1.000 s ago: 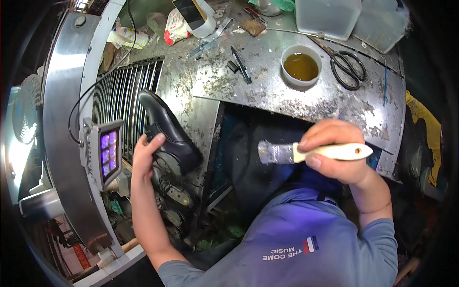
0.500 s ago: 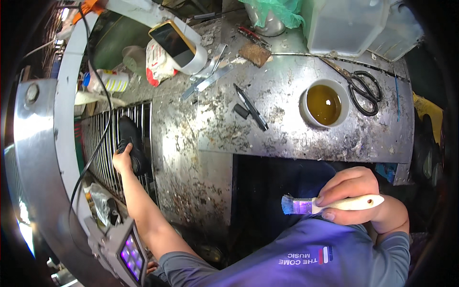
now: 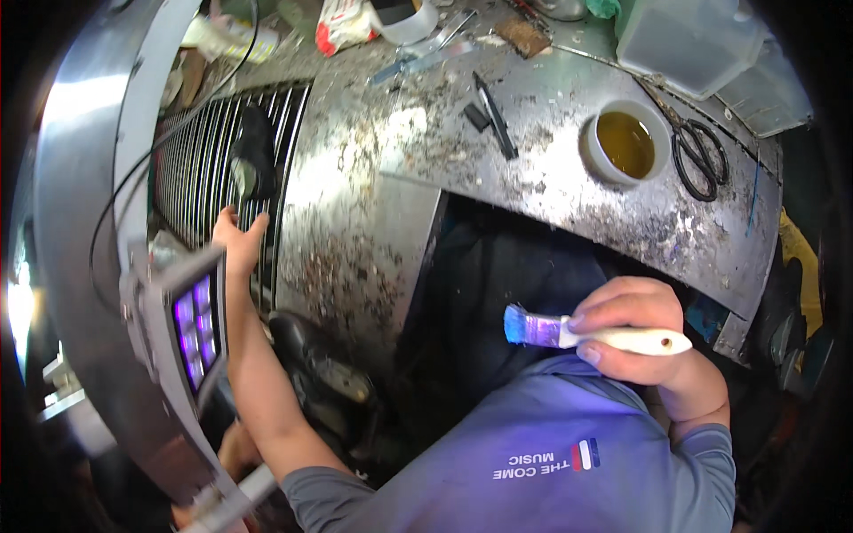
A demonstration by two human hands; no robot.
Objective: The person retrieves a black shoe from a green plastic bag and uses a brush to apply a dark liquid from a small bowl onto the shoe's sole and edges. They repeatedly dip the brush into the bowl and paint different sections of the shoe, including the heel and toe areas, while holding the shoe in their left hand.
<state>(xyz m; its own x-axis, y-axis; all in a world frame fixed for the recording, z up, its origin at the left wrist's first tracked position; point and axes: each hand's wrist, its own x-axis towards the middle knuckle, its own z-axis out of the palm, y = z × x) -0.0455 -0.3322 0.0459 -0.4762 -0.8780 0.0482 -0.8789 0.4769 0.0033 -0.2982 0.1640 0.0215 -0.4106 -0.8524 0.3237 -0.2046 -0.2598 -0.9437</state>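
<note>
At lower right the right hand (image 3: 644, 342) grips a white-handled paintbrush (image 3: 591, 333), bristles pointing left. At left of centre the left hand (image 3: 238, 244) rests open-fingered on the metal grille (image 3: 191, 173), just below a black shoe (image 3: 253, 151) (lying on the bars).

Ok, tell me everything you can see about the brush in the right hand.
The paintbrush is flat, with a cream handle that looks like plastic or painted wood, a hole near its end, a metal ferrule and short bristles tinted blue-violet. It lies roughly level, bristles pointing to the person's left, above the lap. The right hand grips its handle; nothing else touches it.
</note>
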